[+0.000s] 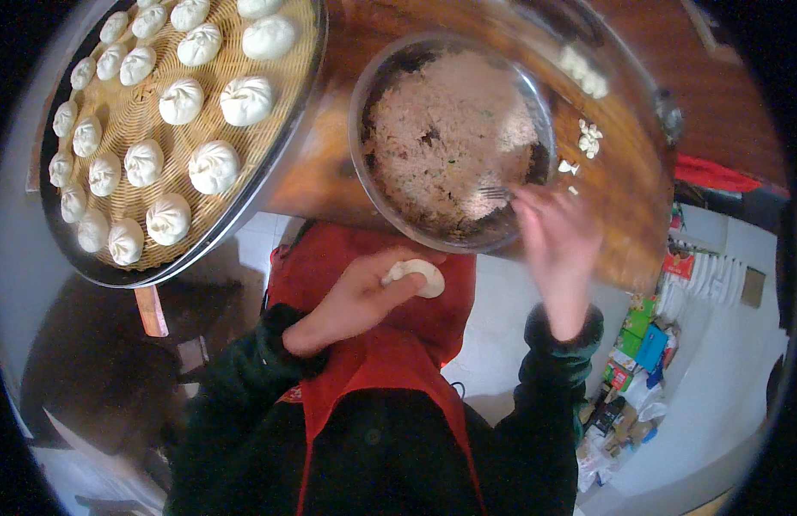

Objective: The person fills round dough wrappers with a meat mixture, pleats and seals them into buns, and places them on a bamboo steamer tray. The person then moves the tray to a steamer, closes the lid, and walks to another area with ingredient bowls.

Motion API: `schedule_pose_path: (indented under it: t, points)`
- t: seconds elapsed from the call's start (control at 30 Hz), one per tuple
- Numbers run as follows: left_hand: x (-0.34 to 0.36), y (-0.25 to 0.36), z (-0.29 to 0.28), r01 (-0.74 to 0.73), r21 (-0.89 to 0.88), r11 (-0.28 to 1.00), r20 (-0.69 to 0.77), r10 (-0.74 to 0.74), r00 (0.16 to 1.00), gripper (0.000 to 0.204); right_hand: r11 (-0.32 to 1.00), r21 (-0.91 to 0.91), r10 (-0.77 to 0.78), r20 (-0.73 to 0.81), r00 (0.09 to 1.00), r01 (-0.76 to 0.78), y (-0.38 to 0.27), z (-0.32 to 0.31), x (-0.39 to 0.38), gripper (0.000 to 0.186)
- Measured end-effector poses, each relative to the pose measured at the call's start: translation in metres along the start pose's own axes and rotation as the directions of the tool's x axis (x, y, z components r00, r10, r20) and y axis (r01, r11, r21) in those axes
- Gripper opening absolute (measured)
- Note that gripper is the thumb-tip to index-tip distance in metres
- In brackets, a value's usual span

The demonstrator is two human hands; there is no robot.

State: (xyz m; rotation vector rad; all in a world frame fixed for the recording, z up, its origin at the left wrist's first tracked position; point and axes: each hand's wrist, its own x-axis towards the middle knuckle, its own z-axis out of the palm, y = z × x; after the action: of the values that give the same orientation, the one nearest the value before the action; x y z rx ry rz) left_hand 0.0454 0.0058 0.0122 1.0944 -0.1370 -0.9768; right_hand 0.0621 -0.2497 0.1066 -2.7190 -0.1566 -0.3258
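Observation:
A round, pale dough wrapper [429, 280] lies in my left hand [355, 297], thumb on top and fingers beneath, just in front of the bowl. My right hand [560, 236], smeared by motion, grips a fork [493, 193] over the near right side of the filling. Its tines touch the pinkish-brown minced filling [446, 129]; the handle is mostly hidden in my fingers. The filling sits in a wide metal bowl [356, 142] on the wooden table [330, 185].
At the left, a round woven tray [128, 107] with a dark rim carries several pleated buns [214, 167]. Small dough pieces [589, 138] and a blurred pale dough row [582, 71] lie right of the bowl. Boxes and bags [631, 370] stand on the floor at right.

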Motion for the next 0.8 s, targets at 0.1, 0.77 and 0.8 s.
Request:
schedule_pose_path:
  t: [0.1,0.77,0.8]
  points:
    - [0.008,0.002,0.000,-0.067,0.043,0.997,-0.002,0.067,0.998,0.025,0.999,0.035,-0.005,0.064,0.998,0.003,0.003,0.009,-0.001,0.019]
    - [0.043,0.007,0.017,-0.047,0.043,0.998,-0.120,0.052,0.991,0.023,0.981,-0.030,-0.184,0.167,0.969,0.192,0.041,0.035,-0.020,0.027]
    - [0.043,0.007,0.017,-0.037,0.028,0.999,-0.115,0.040,0.993,0.022,0.957,-0.081,-0.268,0.139,0.953,0.280,0.036,0.036,-0.028,0.030]
